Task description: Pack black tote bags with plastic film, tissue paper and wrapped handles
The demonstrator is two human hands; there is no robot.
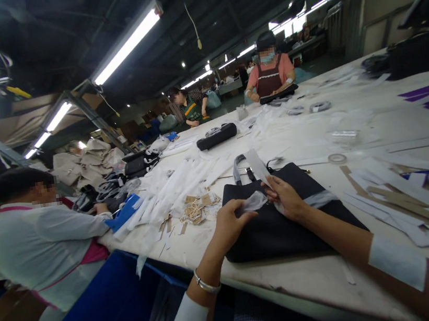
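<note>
Head view: black bag (283, 235) lies flat on the desk (352, 126), near its edge. Our left hand (228, 223) pinches white paper (252, 201); our right hand (287, 197) grips the same paper by the handle (235, 171). We judge wrapping partly done: paper ends hang loose.

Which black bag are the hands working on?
The flat black bag at the near edge, under the white paper; the long narrow bag lies farther up.

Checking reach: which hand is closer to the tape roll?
Right. The right hand is on the bag left of the tape roll; the left hand is farther left; both pinch white wrapping.
</note>
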